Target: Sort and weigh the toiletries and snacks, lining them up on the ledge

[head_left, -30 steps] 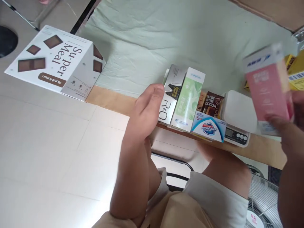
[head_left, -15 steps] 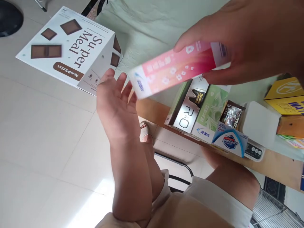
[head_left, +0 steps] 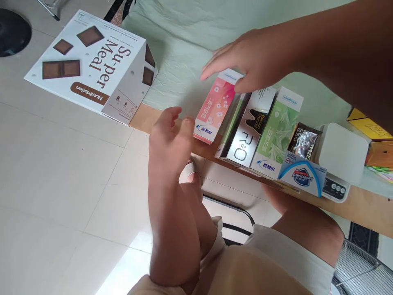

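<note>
Head view: two hands work above one table [head_left: 368, 209], whose wooden edge shows beside one pale green cloth [head_left: 184, 37]. The right hand [head_left: 254, 57] has its fingers stretched out and its thumb parted from them, open wide over the far end of one pink box [head_left: 215, 106]; its grip is not closed, and whether the thumb touches the box cannot be told. The left hand [head_left: 168, 151] is half open, fingers loosely bent and empty, with the thumb tip just beside the near end of that same pink box, which lies flat, slanting between the two sets of fingers. Just right of the left fingers, past the pink box, come one silver box [head_left: 241, 141] and one green box [head_left: 279, 131], side by side; a narrow dark and green strip shows between pink and silver, and whether it is another box is unclear. Farther right of the left fingers are one soap box [head_left: 302, 174], one brown packet [head_left: 303, 141] behind it and one white scale [head_left: 344, 151]. Farthest right of those fingers, below the right forearm in the view, sit one yellow box [head_left: 370, 125] and one orange pack [head_left: 380, 153]. Left of both hands' fingers stands one big white box [head_left: 89, 65] with three chocolate pictures on its large face.
</note>
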Available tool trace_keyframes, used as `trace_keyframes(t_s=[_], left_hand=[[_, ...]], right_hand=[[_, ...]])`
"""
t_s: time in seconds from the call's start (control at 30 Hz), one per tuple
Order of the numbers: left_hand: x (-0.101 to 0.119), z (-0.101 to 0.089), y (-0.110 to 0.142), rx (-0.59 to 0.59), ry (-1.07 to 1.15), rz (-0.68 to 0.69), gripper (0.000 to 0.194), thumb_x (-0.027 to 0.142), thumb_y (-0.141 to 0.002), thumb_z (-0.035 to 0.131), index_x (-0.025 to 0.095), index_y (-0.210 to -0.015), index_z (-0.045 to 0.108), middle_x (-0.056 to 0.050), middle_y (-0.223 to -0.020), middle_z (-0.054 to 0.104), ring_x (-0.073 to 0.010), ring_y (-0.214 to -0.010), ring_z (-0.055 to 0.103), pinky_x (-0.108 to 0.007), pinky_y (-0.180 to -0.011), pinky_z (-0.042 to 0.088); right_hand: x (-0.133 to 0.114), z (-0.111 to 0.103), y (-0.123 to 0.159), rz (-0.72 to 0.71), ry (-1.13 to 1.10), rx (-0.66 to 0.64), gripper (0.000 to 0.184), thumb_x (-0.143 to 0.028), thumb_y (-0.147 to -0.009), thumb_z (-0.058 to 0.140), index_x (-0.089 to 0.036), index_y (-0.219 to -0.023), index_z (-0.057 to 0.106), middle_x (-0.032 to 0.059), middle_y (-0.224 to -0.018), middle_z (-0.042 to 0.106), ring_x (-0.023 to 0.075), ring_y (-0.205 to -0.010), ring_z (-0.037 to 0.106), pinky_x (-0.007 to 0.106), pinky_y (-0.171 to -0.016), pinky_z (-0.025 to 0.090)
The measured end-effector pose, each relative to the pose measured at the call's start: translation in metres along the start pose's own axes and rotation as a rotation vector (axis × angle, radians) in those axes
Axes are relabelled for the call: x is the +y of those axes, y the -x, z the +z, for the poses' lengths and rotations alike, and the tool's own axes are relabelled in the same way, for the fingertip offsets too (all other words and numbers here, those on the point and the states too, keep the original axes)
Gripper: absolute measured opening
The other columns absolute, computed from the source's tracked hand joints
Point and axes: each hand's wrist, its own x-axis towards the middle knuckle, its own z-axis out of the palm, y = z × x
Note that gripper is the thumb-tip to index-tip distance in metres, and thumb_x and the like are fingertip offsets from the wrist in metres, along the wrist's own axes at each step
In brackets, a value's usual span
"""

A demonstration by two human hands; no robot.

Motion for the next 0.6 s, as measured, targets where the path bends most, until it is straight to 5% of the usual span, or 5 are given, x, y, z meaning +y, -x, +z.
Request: trace_keyframes(t_s=[0.13,0.27,0.4,0.5,0.6], left_hand=[[0.000,0.004,-0.001,-0.174,-0.159,0.019,0.039,0.023,-0.091,0.066,0.022,-0.129,0.071,-0.008,-0.124,0.076,-0.0321,-0.127,0.069,-0.052,-0.111,0.056],[0.006,0.002,0.002,-0.301,-0.293,0.016,0.034,0.016,-0.090,0.062,0.024,-0.121,0.074,-0.005,-0.118,0.078,-0.0291,-0.113,0.073,-0.050,-0.104,0.059],[0.009,-0.003,0.004,-0.322,-0.345,-0.037,0.032,0.014,-0.084,0.067,0.025,-0.112,0.074,-0.004,-0.115,0.078,-0.0286,-0.113,0.072,-0.047,-0.100,0.059],[0.005,-0.006,0.003,-0.352,-0.279,-0.054,0.030,0.011,-0.079,0.069,0.025,-0.106,0.073,-0.004,-0.109,0.079,-0.0283,-0.105,0.073,-0.046,-0.095,0.060],[-0.002,-0.007,0.001,-0.396,-0.148,-0.007,0.022,0.011,-0.075,0.072,0.023,-0.094,0.073,-0.006,-0.098,0.080,-0.0282,-0.091,0.073,-0.043,-0.082,0.060]], right_hand=[[0.014,-0.009,-0.008,-0.048,0.641,-0.309,0.065,0.014,-0.057,0.079,-0.017,-0.114,0.081,-0.0078,-0.094,0.082,0.0313,-0.144,0.059,0.062,-0.131,0.029],[0.032,-0.017,-0.010,-0.107,0.889,-0.421,0.072,-0.006,-0.073,0.083,-0.023,-0.142,0.069,0.0038,-0.134,0.075,0.0403,-0.135,0.064,0.072,-0.118,0.042],[0.039,-0.019,-0.008,-0.104,0.856,-0.423,0.075,-0.012,-0.069,0.089,-0.026,-0.141,0.069,0.0033,-0.128,0.077,0.0377,-0.127,0.068,0.074,-0.115,0.044],[0.040,-0.017,-0.012,-0.041,0.651,-0.335,0.051,-0.009,-0.065,0.089,-0.017,-0.115,0.079,-0.0047,-0.095,0.080,0.0214,-0.106,0.075,0.055,-0.116,0.051],[0.046,-0.014,-0.023,-0.077,0.158,-0.031,0.013,-0.004,-0.082,0.066,-0.009,-0.070,0.070,-0.0109,-0.064,0.071,0.0004,-0.059,0.066,0.015,-0.075,0.055]])
